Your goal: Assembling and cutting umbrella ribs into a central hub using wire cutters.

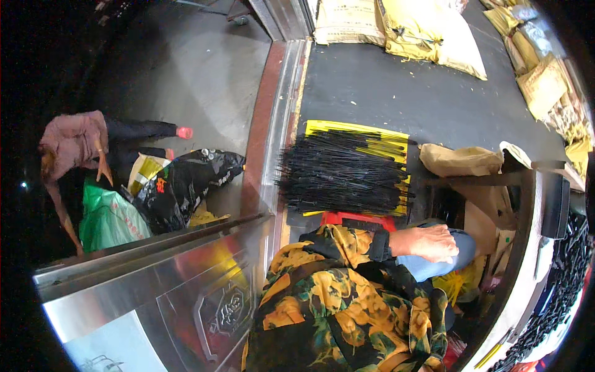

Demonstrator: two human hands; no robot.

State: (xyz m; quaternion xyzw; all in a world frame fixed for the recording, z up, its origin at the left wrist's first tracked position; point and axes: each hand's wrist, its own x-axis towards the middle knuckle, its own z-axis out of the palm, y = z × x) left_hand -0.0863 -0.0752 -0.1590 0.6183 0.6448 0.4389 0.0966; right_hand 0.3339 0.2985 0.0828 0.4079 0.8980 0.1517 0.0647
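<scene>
Floor (365,80): dark grey, smooth, stretching away beyond the hand (427,243), pale scraps dotted all over it.
Sacks (350,22): white and yellow, lying flat across the far floor, with more heaped beyond the hand to the right.
Sill (260,124): red-brown strip, metal track (291,80) right alongside, both left of the hand.
Door (186,297): open and gleaming, nearer and left of the hand, raised emblem (230,315) catching the shine, pale sheet (114,347) on its face!
Table (507,313): just right of the hand, pale edge, dark side.
Light: spilling over the grey ground (211,62) outside, then blackness far left, one bright speck (23,185).
</scene>
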